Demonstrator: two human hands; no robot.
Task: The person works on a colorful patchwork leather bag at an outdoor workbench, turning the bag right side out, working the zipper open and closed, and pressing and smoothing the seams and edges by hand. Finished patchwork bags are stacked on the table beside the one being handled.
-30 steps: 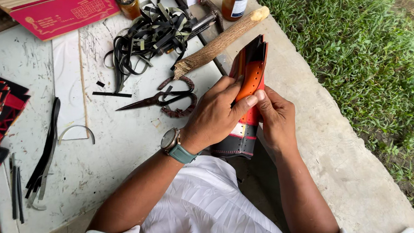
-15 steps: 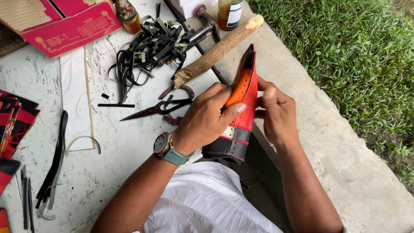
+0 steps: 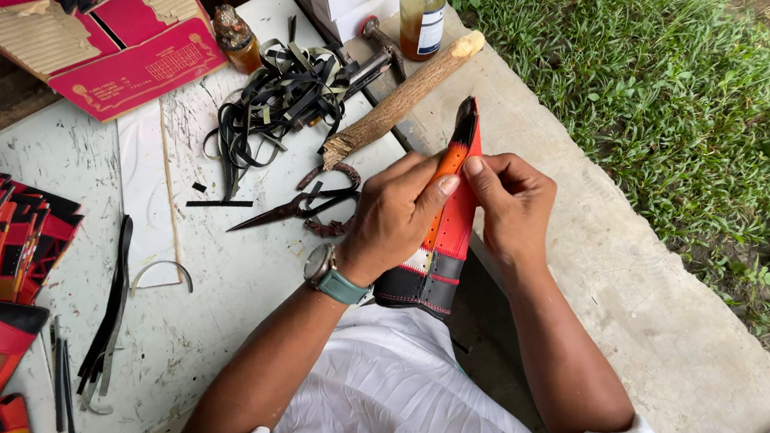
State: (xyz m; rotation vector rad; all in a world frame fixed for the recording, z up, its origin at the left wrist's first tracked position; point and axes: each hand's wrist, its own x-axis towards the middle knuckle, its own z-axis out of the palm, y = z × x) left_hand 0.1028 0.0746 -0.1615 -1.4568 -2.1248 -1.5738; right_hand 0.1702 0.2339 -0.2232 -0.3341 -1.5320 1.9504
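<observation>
Hands pinch a red-and-black sheath over the lap

Sheath (image 3: 443,240) stands nearly upright between your hands, its narrow tip pointing away from you and its black-banded base near your white shirt (image 3: 396,403). Your left hand (image 3: 394,222) wraps it from the left, thumb pressed on the orange strip at its front edge. Your right hand (image 3: 511,204) closes on it from the right, thumb tip meeting the same strip just beside the left thumb. Both hands grip it, fingers curled. Scissors (image 3: 298,204) lie on the white table (image 3: 213,276) just left of your left hand. A stick (image 3: 405,97) lies slanted beyond them, near a tangle of black strips (image 3: 269,104).
</observation>
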